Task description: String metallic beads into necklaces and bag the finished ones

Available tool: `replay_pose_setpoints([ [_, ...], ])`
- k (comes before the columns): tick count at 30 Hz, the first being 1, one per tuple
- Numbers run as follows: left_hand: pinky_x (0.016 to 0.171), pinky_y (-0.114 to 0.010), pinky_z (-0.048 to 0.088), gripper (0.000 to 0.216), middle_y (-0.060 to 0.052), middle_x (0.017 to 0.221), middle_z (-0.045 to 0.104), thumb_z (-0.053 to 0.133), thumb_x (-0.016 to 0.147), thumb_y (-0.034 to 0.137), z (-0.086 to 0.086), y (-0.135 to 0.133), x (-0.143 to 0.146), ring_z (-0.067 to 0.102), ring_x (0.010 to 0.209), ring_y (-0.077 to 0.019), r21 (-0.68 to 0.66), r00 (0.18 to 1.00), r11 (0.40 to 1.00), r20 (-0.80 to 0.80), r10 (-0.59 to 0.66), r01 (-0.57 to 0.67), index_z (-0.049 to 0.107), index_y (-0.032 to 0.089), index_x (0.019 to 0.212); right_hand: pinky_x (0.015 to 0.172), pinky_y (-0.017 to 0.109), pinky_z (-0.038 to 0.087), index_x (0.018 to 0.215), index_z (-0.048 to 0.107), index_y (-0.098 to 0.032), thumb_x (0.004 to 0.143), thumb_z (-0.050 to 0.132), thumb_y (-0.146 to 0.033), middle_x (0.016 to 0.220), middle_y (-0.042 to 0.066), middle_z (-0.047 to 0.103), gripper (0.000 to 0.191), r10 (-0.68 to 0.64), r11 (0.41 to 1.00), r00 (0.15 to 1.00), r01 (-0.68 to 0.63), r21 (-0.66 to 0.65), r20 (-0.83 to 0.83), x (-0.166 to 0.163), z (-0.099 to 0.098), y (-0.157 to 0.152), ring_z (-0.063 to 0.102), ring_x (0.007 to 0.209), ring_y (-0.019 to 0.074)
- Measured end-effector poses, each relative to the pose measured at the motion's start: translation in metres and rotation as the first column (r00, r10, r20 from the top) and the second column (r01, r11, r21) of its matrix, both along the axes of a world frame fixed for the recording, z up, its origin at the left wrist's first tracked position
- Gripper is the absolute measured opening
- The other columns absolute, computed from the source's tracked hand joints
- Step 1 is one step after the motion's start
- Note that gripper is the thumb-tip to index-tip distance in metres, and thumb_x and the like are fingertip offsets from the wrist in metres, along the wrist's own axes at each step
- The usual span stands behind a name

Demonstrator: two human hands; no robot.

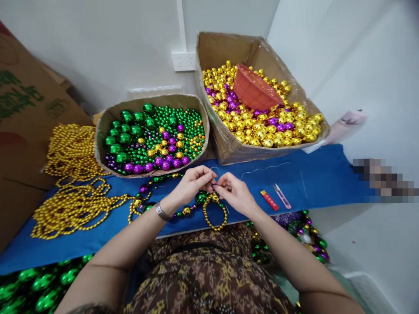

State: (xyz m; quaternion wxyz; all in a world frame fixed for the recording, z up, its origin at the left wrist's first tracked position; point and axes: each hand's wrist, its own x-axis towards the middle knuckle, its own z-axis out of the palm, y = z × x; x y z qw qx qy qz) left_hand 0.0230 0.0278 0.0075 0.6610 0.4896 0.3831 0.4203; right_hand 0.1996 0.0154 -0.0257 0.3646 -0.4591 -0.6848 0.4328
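Gold bead loop (205,213) lies just on the near side of the hands, with the mixed bead strand (186,211) (gold, green, purple) running off L from the same spot; can't tell how the two are joined. Beads look hard, shiny, prob. light plastic, so slick under fingertips & apt to roll; the strand as a whole shd. drape limp, no stiffness. Weak pt. prob. the thread (214,168): v. fine, easy to lose or snag. Best hold: thread btwn thumb & index pads, close to the last bead, w/ the strand's wt. resting on the cloth.

L hand (200,179): thumb & fingertips pinched together, apparently on the thread, which curls out at the tips. R hand (233,191): thumb & index closed at the strand's top, other fingers curled; exact bit pinched too small to tell. Hands nearly touch.

Further out, blue cloth (327,174) under it all. R of hands: red packet (269,200), pink snips (284,198) just beside. L: heaped gold strings (72,152). Far side: L box (188,101) of mostly green beads, R box (225,46) of mostly gold w/ red basket (255,89) tilted on top.
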Motion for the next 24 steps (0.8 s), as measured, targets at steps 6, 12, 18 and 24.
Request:
replay_pose_setpoints([
  [6, 0.055, -0.022, 0.048, 0.034, -0.002, 0.073, 0.064, 0.069, 0.078, 0.046, -0.006, -0.002, -0.006, 0.06, 0.056, -0.0096, 0.03, 0.999, 0.999, -0.017, 0.031, -0.03, 0.062, 0.013, 0.084, 0.061, 0.025, 0.047, 0.086, 0.063, -0.022, 0.089, 0.055, -0.035, 0.074, 0.0, 0.068, 0.015, 0.012, 0.986, 0.987, -0.038, 0.163, 0.159, 0.002, 0.011, 0.0, 0.064, 0.065, 0.0141],
  [12, 0.06, -0.026, 0.048, 0.031, -0.003, 0.076, 0.063, 0.06, 0.084, 0.045, -0.012, -0.001, -0.014, 0.06, 0.061, -0.0115, 0.108, 0.987, 0.994, -0.161, 0.013, 0.005, 0.058, 0.014, 0.084, 0.057, 0.024, 0.045, 0.081, 0.061, -0.021, 0.089, 0.056, -0.037, 0.067, -0.001, 0.064, 0.019, 0.037, 0.999, 0.999, -0.038, 0.025, 0.013, 0.005, 0.011, 0.0, 0.059, 0.059, 0.0123],
  [18, 0.061, -0.026, 0.038, 0.025, 0.002, 0.06, 0.049, 0.052, 0.086, 0.029, -0.016, 0.003, -0.029, 0.045, 0.059, -0.0118, 0.456, 0.741, 0.89, -0.597, 0.307, -0.001, 0.051, 0.017, 0.064, 0.064, 0.021, 0.05, 0.084, 0.06, -0.023, 0.081, 0.068, -0.042, 0.105, 0.002, 0.069, 0.021, -0.17, 0.942, 0.766, -0.058, -0.33, -0.62, 0.0, -0.001, -0.003, 0.065, 0.089, 0.0138],
  [24, 0.049, -0.022, 0.04, 0.024, -0.007, 0.082, 0.065, 0.06, 0.08, 0.034, -0.029, -0.002, -0.033, 0.055, 0.063, -0.013, -0.158, 0.999, 0.987, 0.023, 0.025, -0.021, 0.05, 0.016, 0.067, 0.072, 0.025, 0.055, 0.082, 0.053, -0.026, 0.081, 0.069, -0.038, 0.085, -0.004, 0.069, 0.021, -0.339, 0.883, 0.435, -0.16, -0.442, -0.834, -0.001, -0.006, -0.005, 0.065, 0.099, 0.0146],
])
